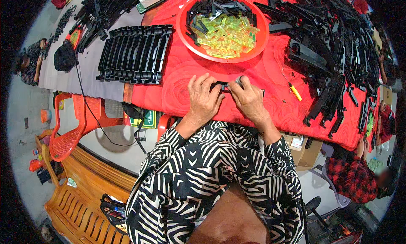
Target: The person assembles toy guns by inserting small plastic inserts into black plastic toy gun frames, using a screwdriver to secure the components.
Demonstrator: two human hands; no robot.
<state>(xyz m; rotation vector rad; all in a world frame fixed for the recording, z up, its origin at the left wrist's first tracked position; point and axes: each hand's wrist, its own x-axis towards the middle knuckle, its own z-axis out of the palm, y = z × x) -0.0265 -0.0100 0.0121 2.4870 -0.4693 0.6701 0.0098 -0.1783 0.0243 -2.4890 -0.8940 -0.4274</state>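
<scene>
Between my two hands, just above the near edge of the red-covered table, is a black plastic strip (223, 86), mostly hidden by my fingers. My left hand (204, 96) grips its left part, thumb and fingers closed. On its right part my right hand (247, 97) pinches with bent fingers; whether a smaller piece is in them I cannot make out. Beyond my hands stands a round red basin (223, 60) with clear yellow-green plastic pieces (228, 34) and small black parts (222, 7). To the left lies a row of black slotted strips (135, 53), side by side.
A yellow-handled screwdriver (295, 92) lies right of my hands. Heaped long black plastic parts (325, 45) cover the table's right side; more (95, 15) lie far left. A red plastic chair (80, 125) and wooden bench (89, 193) stand left. A person in a checked shirt (351, 178) is at right.
</scene>
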